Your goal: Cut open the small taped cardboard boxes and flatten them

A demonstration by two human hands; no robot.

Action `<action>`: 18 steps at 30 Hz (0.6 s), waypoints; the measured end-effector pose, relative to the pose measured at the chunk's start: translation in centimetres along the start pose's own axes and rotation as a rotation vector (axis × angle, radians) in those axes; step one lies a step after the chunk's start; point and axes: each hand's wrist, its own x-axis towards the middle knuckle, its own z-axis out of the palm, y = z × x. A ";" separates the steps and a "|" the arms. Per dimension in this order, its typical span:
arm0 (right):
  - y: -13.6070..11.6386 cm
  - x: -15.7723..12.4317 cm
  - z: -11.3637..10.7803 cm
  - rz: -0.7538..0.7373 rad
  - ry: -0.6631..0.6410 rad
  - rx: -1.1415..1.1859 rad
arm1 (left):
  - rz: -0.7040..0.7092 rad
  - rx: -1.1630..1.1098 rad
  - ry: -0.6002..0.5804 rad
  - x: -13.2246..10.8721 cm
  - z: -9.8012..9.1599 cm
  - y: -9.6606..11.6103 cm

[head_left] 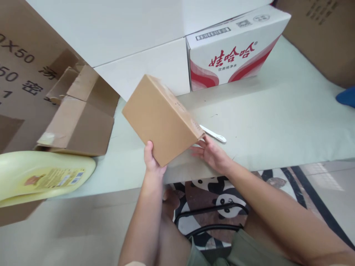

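A small brown cardboard box (163, 122) is tilted above the pale table, its plain face toward me and a narrow side with faint print along the upper right. My left hand (152, 159) grips its lower left edge, thumb on the plain face and the other fingers hidden behind. At the box's lower right corner is my right hand (212, 153), fingers stretched out and apart. I cannot tell whether its fingertips touch the box. Just behind that hand lies a slim white utility knife (215, 134), partly covered by the box corner.
Large white cartons (144, 72) and a red-and-white carton (230, 55) line the back of the pale table (291, 122). Opened cardboard boxes (80, 118) and a yellow bottle (47, 177) stand at left. Something blue (346, 96) is at the right edge. Below is a panda-patterned mat (224, 201).
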 end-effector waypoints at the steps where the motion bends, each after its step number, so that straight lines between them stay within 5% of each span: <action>1: 0.2 0.1 0.0 -0.002 0.004 -0.005 | 0.021 0.019 0.006 -0.3 0.4 -0.4; 8: 0.9 -0.4 -0.3 -0.084 0.053 -0.014 | 0.179 0.118 -0.209 -3.1 3.1 -2.3; 14: 0.9 -0.6 -0.1 -0.149 0.151 -0.083 | 0.348 0.145 -0.120 -2.2 3.3 -1.3; 18: 0.5 -0.2 -0.4 -0.331 0.247 -0.354 | 0.550 0.342 -0.159 -1.7 2.2 -0.8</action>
